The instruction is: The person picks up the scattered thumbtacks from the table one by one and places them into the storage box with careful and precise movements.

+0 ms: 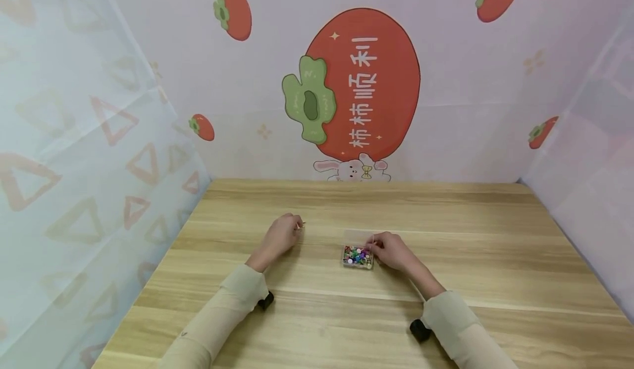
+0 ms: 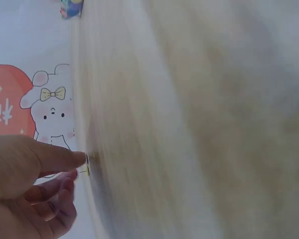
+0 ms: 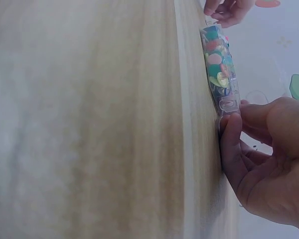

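Observation:
A small clear plastic box (image 1: pixel 358 258) full of multicoloured thumbtacks (image 3: pixel 217 59) rests on the wooden table. Its transparent lid (image 1: pixel 358 236) is raised on the far side. My right hand (image 1: pixel 391 249) pinches the box's right end between thumb and fingers, as the right wrist view shows. Left of the box, my left hand (image 1: pixel 283 233) is low over the table. Its thumb and fingertips pinch a tiny thumbtack (image 2: pixel 87 171) with a yellowish edge; most of it is hidden by the fingers.
The wooden table (image 1: pixel 317 314) reaches back to a printed wall cloth (image 1: pixel 446 138) with persimmon and rabbit pictures. Another cloth (image 1: pixel 99 193) hangs along the left side. Dark cameras (image 1: pixel 420 330) are strapped under both sleeves.

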Available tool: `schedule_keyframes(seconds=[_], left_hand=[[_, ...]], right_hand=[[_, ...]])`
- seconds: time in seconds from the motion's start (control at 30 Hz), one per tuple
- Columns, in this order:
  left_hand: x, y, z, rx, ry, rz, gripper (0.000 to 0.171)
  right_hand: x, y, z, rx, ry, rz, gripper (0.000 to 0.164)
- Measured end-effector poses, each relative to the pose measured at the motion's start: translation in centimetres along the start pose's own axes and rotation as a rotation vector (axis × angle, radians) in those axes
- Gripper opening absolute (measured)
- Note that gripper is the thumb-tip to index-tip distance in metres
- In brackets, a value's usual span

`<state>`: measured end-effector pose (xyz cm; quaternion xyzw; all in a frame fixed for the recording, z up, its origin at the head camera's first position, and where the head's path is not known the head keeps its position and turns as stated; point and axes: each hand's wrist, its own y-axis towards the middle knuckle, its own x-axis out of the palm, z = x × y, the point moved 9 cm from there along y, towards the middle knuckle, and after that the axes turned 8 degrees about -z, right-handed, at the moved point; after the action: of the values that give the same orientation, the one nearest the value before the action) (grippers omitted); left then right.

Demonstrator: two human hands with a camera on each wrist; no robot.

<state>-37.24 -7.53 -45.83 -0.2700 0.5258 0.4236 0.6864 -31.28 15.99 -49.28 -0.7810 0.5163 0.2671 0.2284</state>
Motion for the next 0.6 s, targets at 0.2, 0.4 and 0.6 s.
schedule_keyframes(seconds=[0.2, 0.4, 0.6], left_hand=[[0.12, 0.67, -0.23, -0.016, 0.027, -0.034, 0.014], [0.41, 0.74, -0.46, -0.053, 0.012, -0.053, 0.028], [0.44, 0.37, 0.42, -0.039, -0.020, -0.068, 0.035]], right_hand=[[-0.07, 0.02, 0.00, 0.012, -0.001, 0.003, 0.013], [0.15, 0.05, 0.01, 0.019, -0.009, -0.009, 0.013], [0.04, -0.14, -0.32, 0.003, -0.012, -0.001, 0.013]])
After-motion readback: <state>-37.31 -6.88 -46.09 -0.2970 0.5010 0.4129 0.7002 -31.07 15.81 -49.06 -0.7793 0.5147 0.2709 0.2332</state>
